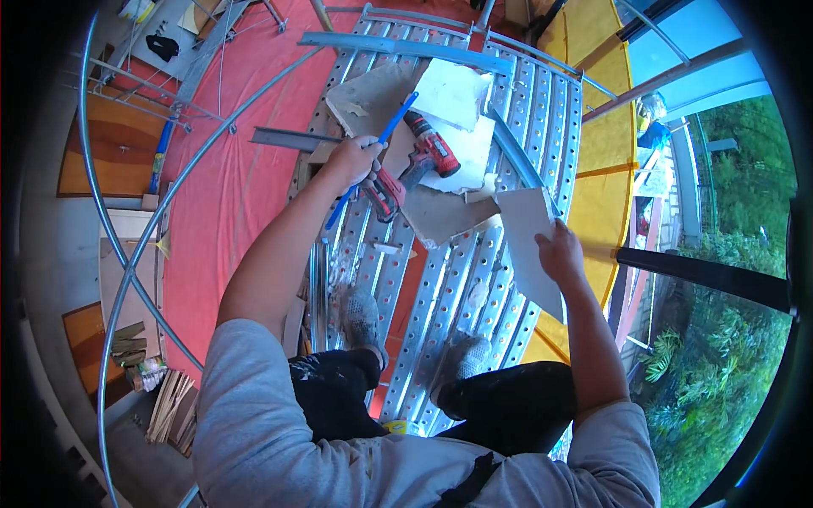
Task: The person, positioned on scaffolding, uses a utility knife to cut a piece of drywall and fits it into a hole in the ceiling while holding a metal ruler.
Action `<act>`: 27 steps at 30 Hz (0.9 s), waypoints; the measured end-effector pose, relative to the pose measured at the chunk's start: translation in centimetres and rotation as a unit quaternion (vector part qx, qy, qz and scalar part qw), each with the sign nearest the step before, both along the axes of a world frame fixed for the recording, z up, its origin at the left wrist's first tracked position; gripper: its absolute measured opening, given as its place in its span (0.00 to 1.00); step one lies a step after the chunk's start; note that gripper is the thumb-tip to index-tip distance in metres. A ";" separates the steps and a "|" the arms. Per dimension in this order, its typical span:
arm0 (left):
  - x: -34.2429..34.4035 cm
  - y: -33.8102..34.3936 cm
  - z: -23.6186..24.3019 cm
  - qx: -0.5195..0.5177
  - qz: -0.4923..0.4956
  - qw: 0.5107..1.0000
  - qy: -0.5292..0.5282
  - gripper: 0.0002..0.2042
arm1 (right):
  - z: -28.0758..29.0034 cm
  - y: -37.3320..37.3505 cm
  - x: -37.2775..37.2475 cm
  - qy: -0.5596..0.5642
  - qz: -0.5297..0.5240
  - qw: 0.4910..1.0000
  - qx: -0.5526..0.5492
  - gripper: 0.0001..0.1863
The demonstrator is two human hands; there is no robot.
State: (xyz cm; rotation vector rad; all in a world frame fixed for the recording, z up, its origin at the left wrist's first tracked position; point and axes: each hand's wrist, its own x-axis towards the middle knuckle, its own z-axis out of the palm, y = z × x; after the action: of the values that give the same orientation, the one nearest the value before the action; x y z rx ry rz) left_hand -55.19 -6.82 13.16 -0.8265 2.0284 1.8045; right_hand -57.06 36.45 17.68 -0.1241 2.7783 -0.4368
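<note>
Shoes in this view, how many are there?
2: the left grey shoe, on the metal planks below the left hand, and the right grey shoe, below and left of the right hand. No others show.

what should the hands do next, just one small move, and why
Probably bring the blue strip across to the pale board: the left hand grips the strip, the right hand holds the board near its edge, and the two are apart, with the red drill lying between them.

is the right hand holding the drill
No, the right hand grips a pale board, and the drill lies apart from it.
</note>
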 end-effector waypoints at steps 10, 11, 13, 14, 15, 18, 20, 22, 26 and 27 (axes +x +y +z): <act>3.8 -1.7 -1.3 0.052 0.074 0.996 0.010 0.16 | 4.3 -1.1 2.3 -0.130 0.172 0.977 -0.007 0.25; 4.3 -2.1 -1.3 0.049 0.077 0.996 0.010 0.16 | 4.7 -2.4 3.2 -0.159 0.160 0.974 -0.007 0.25; 5.2 -2.6 -1.2 -0.027 0.027 0.999 0.033 0.18 | 4.5 -3.8 4.9 -0.169 0.188 0.967 -0.017 0.25; 5.7 -2.8 -1.0 -0.028 0.029 0.999 0.032 0.18 | 4.2 -4.2 5.8 -0.179 0.212 0.960 -0.025 0.25; 6.2 -3.0 -0.7 -0.116 0.006 0.993 0.030 0.19 | 3.9 -4.7 6.7 -0.163 0.234 0.958 -0.037 0.24; 7.7 -2.4 2.2 -0.212 -0.004 0.977 0.017 0.18 | 4.4 -6.4 8.0 -0.183 0.247 0.951 -0.033 0.25; 9.9 -3.3 4.3 -0.157 0.051 0.985 0.051 0.16 | 4.4 -7.4 9.3 -0.153 0.288 0.945 -0.036 0.26; 12.1 -2.0 7.9 -0.186 0.005 0.981 0.047 0.15 | 4.2 -7.6 10.4 -0.153 0.300 0.942 -0.011 0.27; 20.6 -3.6 10.7 -0.372 -0.096 0.920 0.070 0.14 | 2.3 -10.7 13.9 -0.087 0.376 0.922 -0.012 0.22; 22.9 -3.5 11.0 -0.378 -0.092 0.919 0.063 0.14 | 2.1 -11.3 14.6 -0.080 0.387 0.918 -0.010 0.21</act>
State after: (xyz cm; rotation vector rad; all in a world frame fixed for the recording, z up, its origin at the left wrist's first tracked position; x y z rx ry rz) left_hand -32.29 -10.27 24.12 -0.6640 2.8218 0.9623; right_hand -42.47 25.14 19.74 -1.0866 2.3056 -0.2437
